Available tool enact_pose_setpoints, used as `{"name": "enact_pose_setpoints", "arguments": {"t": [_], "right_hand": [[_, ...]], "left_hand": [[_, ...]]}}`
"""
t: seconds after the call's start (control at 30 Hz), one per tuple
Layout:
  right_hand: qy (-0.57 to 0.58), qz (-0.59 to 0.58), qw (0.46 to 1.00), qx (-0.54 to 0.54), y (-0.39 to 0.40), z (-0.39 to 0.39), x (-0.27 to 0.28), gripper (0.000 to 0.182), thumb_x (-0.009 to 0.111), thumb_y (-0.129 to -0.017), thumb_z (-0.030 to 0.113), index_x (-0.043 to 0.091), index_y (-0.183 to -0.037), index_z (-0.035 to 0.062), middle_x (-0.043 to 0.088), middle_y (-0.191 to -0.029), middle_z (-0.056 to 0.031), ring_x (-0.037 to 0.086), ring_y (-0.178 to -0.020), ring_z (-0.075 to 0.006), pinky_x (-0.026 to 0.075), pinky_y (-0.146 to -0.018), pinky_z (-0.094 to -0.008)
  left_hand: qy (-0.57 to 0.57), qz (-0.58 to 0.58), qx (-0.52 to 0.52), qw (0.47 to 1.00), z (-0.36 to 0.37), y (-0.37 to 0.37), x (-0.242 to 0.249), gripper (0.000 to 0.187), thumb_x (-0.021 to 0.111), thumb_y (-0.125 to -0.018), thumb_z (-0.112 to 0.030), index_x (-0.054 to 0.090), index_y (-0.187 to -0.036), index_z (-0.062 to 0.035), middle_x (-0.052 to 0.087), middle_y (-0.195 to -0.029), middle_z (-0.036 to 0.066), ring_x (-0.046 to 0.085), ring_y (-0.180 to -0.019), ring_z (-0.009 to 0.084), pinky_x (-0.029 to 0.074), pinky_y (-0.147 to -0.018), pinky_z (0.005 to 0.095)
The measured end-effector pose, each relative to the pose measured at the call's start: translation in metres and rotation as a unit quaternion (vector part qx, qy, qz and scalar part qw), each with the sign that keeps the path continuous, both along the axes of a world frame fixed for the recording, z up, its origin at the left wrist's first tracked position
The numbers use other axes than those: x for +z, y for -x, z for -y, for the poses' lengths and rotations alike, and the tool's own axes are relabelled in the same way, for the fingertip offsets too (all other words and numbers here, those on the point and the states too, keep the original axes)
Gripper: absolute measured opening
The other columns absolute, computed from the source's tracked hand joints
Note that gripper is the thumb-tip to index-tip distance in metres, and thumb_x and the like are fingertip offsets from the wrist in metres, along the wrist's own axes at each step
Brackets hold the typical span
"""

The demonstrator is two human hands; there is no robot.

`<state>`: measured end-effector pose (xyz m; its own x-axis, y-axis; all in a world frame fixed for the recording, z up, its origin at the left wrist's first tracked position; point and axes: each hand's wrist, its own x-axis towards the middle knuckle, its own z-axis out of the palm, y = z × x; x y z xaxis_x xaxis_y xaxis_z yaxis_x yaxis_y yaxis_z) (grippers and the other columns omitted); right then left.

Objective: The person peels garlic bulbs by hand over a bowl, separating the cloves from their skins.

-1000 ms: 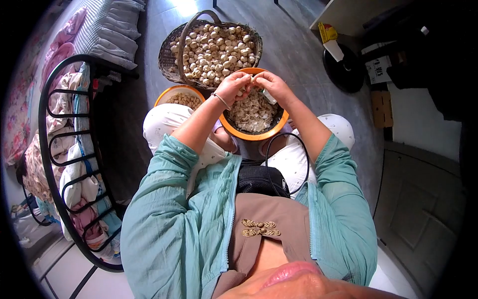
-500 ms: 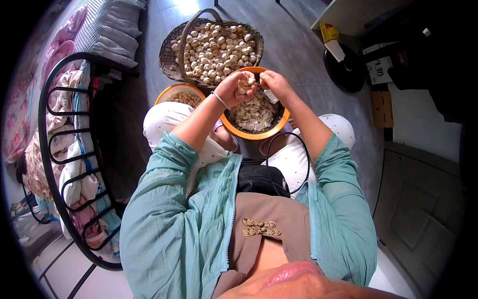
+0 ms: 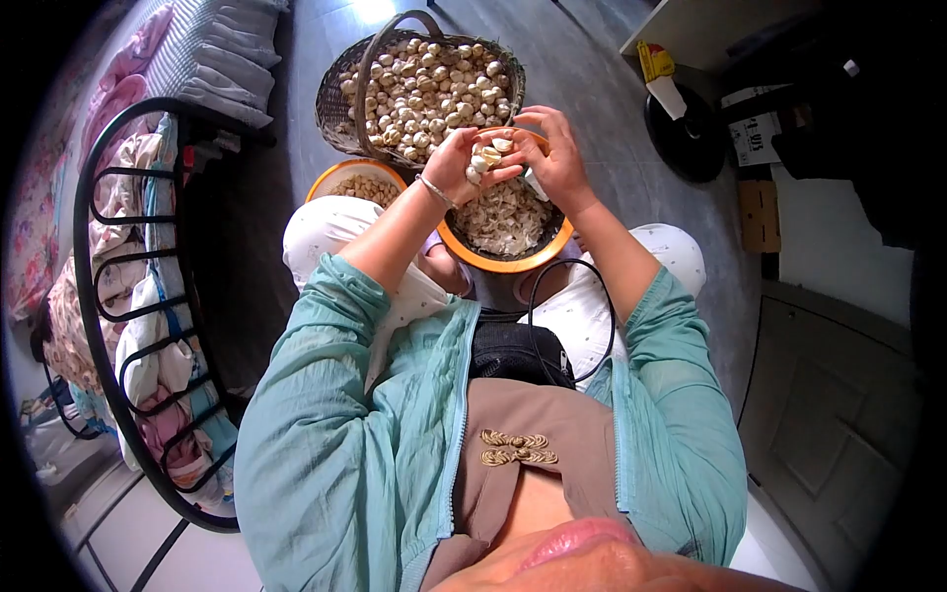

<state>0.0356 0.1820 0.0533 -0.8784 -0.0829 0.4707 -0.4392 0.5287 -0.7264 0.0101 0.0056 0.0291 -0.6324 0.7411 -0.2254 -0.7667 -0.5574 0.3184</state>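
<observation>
My left hand [image 3: 451, 172] is cupped palm up, with several garlic cloves [image 3: 482, 159] resting in the palm and on the fingers. Close beside it, my right hand [image 3: 562, 166] has its fingers spread, the thumb side near a pale clove [image 3: 502, 145] at the left fingertips. Both hands are over the orange-rimmed bowl [image 3: 508, 265], which holds a heap of papery garlic skins [image 3: 501, 225]. Something white in that bowl is partly hidden behind my right hand. Beyond the hands stands a wicker basket [image 3: 331, 120] full of whole garlic bulbs [image 3: 434, 87].
A second orange-rimmed bowl [image 3: 318, 187] with loose cloves sits left, by my knee. A black metal bed frame [image 3: 89, 257] runs along the left side. To the right are a round black base [image 3: 681, 148], a cardboard box [image 3: 760, 215] and a grey door [image 3: 829, 414].
My right hand has opened from a pinch, its fingers spreading upward. My left hand has uncurled, so the separate cloves in it now show.
</observation>
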Motion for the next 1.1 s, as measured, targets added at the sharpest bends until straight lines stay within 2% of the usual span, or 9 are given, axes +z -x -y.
{"name": "enact_pose_setpoints", "arguments": {"t": [0.13, 0.2, 0.3, 0.47, 0.53, 0.63, 0.83, 0.9, 1.1], "right_hand": [[-0.102, -0.02, 0.993, 0.062, -0.013, 0.012, 0.019, 0.026, 0.065, -0.077, 0.029, 0.06, -0.098, 0.015, 0.052, -0.113, -0.0077, 0.047, -0.108, -0.0251, 0.027, -0.098, -0.0396], [-0.101, -0.027, 0.992, 0.064, -0.012, 0.014, 0.01, 0.02, 0.068, -0.074, 0.026, 0.063, -0.091, 0.0165, 0.055, -0.109, -0.0044, 0.047, -0.106, -0.0237, 0.026, -0.098, -0.0396], [-0.053, 0.02, 0.993, 0.107, -0.007, 0.015, -0.004, 0.008, 0.067, -0.073, 0.019, 0.064, -0.074, 0.0115, 0.061, -0.094, -0.0013, 0.05, -0.1, -0.023, 0.032, -0.091, -0.0397], [-0.053, 0.033, 0.995, 0.072, -0.004, 0.008, -0.01, 0.007, 0.064, -0.078, 0.012, 0.062, -0.078, 0.0051, 0.06, -0.091, -0.0047, 0.056, -0.088, -0.0194, 0.042, -0.082, -0.0345], [0.162, 0.187, 0.968, 0.041, -0.002, 0.008, -0.023, 0.011, 0.063, -0.079, 0.013, 0.06, -0.079, 0.0027, 0.059, -0.085, -0.0074, 0.056, -0.08, -0.0206, 0.045, -0.075, -0.0328], [0.223, 0.229, 0.947, 0.042, -0.002, 0.005, -0.026, 0.014, 0.061, -0.084, 0.014, 0.059, -0.081, 0.0004, 0.058, -0.082, -0.006, 0.057, -0.073, -0.0147, 0.047, -0.066, -0.0282], [0.22, 0.257, 0.941, 0.028, -0.001, 0.003, -0.028, 0.018, 0.06, -0.086, 0.018, 0.058, -0.082, 0.0007, 0.058, -0.078, -0.0033, 0.056, -0.069, -0.0101, 0.046, -0.063, -0.0255], [0.252, 0.293, 0.922, 0.029, 0.0, 0.001, -0.032, 0.018, 0.061, -0.086, 0.019, 0.058, -0.083, 0.0013, 0.058, -0.076, -0.0024, 0.055, -0.068, -0.009, 0.045, -0.062, -0.0249], [0.27, 0.286, 0.918, 0.042, 0.005, -0.002, -0.047, 0.021, 0.06, -0.088, 0.023, 0.058, -0.083, 0.0028, 0.057, -0.072, 0.0008, 0.05, -0.067, -0.0059, 0.042, -0.061, -0.022]], "left_hand": [[-0.033, 0.011, -0.014, 0.999, 0.001, -0.001, -0.004, 0.043, 0.027, -0.093, -0.029, 0.048, -0.114, 0.0009, 0.056, -0.111, 0.017, 0.059, -0.1, 0.0297, 0.052, -0.083, 0.0414], [0.035, -0.032, 0.008, 0.999, -0.003, -0.002, -0.013, 0.04, 0.03, -0.093, -0.031, 0.05, -0.113, -0.0026, 0.059, -0.105, 0.014, 0.062, -0.091, 0.0257, 0.053, -0.08, 0.0394], [-0.006, -0.033, -0.029, 0.999, -0.003, 0.001, -0.035, 0.038, 0.031, -0.092, -0.029, 0.052, -0.112, -0.0036, 0.06, -0.102, 0.012, 0.062, -0.089, 0.0241, 0.053, -0.079, 0.0375], [0.032, 0.002, -0.029, 0.999, -0.001, -0.004, -0.033, 0.034, 0.035, -0.093, -0.028, 0.054, -0.105, -0.0033, 0.06, -0.101, 0.012, 0.06, -0.092, 0.0246, 0.052, -0.082, 0.0418], [0.044, 0.019, -0.016, 0.999, -0.004, -0.006, -0.025, 0.033, 0.036, -0.093, -0.028, 0.054, -0.104, -0.0032, 0.059, -0.102, 0.013, 0.06, -0.092, 0.0255, 0.052, -0.083, 0.0437], [0.045, 0.025, -0.021, 0.998, -0.005, -0.008, -0.016, 0.033, 0.037, -0.093, -0.03, 0.054, -0.104, -0.0034, 0.059, -0.101, 0.013, 0.06, -0.092, 0.0262, 0.051, -0.085, 0.043], [0.056, -0.001, -0.074, 0.996, -0.004, -0.007, -0.015, 0.026, 0.046, -0.092, -0.026, 0.054, -0.103, -0.0038, 0.06, -0.097, 0.011, 0.06, -0.083, 0.0173, 0.052, -0.062, 0.0239], [0.08, -0.019, -0.067, 0.994, -0.007, -0.008, -0.016, 0.022, 0.051, -0.09, -0.022, 0.054, -0.103, -0.004, 0.059, -0.091, 0.008, 0.054, -0.068, 0.0089, 0.041, -0.047, 0.0149], [0.075, -0.017, -0.106, 0.991, -0.004, -0.004, -0.016, 0.02, 0.052, -0.088, -0.018, 0.054, -0.101, -0.0025, 0.056, -0.085, 0.005, 0.045, -0.058, 0.0042, 0.033, -0.041, 0.0123]]}}
